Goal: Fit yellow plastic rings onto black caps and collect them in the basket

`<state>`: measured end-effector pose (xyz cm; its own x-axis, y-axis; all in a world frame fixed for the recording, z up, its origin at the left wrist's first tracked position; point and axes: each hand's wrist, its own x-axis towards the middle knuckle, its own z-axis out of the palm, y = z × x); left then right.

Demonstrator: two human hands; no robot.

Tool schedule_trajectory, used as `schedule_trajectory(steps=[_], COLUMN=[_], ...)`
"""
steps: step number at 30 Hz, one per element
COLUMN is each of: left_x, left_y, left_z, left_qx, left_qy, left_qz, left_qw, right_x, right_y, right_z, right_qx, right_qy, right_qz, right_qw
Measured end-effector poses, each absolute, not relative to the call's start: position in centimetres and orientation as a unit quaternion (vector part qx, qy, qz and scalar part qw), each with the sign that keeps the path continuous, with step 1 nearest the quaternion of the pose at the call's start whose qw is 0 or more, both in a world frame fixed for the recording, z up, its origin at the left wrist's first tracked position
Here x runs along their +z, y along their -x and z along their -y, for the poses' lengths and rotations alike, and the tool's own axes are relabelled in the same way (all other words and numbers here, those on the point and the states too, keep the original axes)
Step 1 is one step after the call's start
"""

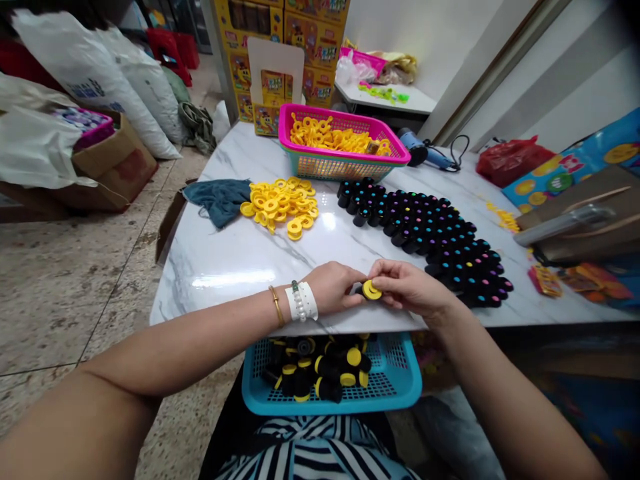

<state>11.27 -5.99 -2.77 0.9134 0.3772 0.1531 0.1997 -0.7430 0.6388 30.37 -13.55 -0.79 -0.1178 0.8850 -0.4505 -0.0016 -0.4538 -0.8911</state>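
Note:
Above the table's front edge my left hand [336,288] is closed round a small black cylindrical piece [358,289], mostly hidden by the fingers. My right hand [407,287] pinches a yellow round cap [372,290] at one end of that black piece. The cap touches the piece; whether it is fully seated I cannot tell. A blue basket [413,393] below the table edge holds several black cylinders with yellow caps [327,389]. To the right on the table stand many black cylinders with coloured dots [425,227]. Loose yellow ring-shaped parts [280,203] are heaped at the left.
A pink basket [345,113] full of yellow parts stands at the table's back, before stacked yellow boxes [317,40]. A blue-grey cloth [220,200] lies at the left. A blue heat-gun-like tool [425,150] and a red bag [515,162] are at the back right.

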Motion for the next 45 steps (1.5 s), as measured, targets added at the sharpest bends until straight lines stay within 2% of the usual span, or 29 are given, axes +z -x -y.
schedule_trajectory(steps=[4,9,12,15,19,22,25,29,31,34,36,40,45], left_x=[-2.9,-2.9,-2.1,-0.6,0.8,0.3,-0.6,-0.9,-0.9,-1.0,-1.2,-2.0,-3.0], left_y=[-11.6,-11.7,-10.9,-9.0,-6.1,-5.0,-5.2,-7.2,-8.5,-10.5,-11.8,-14.6,-18.0], left_z=[6.1,6.9,6.8,5.8,2.7,0.5,0.0,1.5,2.5,3.4,3.1,0.3,-3.3], left_qx=[0.123,0.122,0.102,0.097,0.149,0.087,0.075,0.132,0.170,0.209,0.230,0.273,0.248], left_qy=[-0.928,-0.929,-0.939,-0.954,-0.918,-0.896,-0.906,-0.941,-0.952,-0.955,-0.949,-0.896,-0.856], left_qz=[-0.167,-0.210,-0.170,-0.146,-0.366,-0.435,-0.417,-0.313,-0.255,-0.193,-0.178,-0.287,-0.429], left_qw=[0.309,0.279,0.281,0.243,0.042,-0.019,-0.014,0.004,0.028,0.078,0.124,0.199,0.147], right_x=[0.1,-0.9,-1.9,-2.0,-1.2,-0.9,-1.0,-1.0,-1.3,-2.0,-2.5,-3.3,-3.4], right_y=[-29.4,-28.0,-27.7,-27.7,-27.8,-27.9,-28.2,-28.5,-28.7,-29.1,-29.5,-30.2,-30.1], right_z=[14.4,16.8,18.7,20.9,23.5,23.9,22.6,18.0,15.2,12.0,11.1,11.3,11.9], right_qx=[0.511,0.326,0.270,0.238,0.244,0.257,0.259,0.262,0.339,0.492,0.524,0.492,0.476], right_qy=[0.621,0.638,0.584,0.569,0.535,0.520,0.537,0.633,0.662,0.612,0.579,0.568,0.591], right_qz=[0.522,0.609,0.675,0.709,0.745,0.761,0.734,0.603,0.495,0.416,0.396,0.337,0.344], right_qw=[0.283,0.340,0.361,0.343,0.315,0.291,0.325,0.408,0.450,0.459,0.483,0.568,0.554])
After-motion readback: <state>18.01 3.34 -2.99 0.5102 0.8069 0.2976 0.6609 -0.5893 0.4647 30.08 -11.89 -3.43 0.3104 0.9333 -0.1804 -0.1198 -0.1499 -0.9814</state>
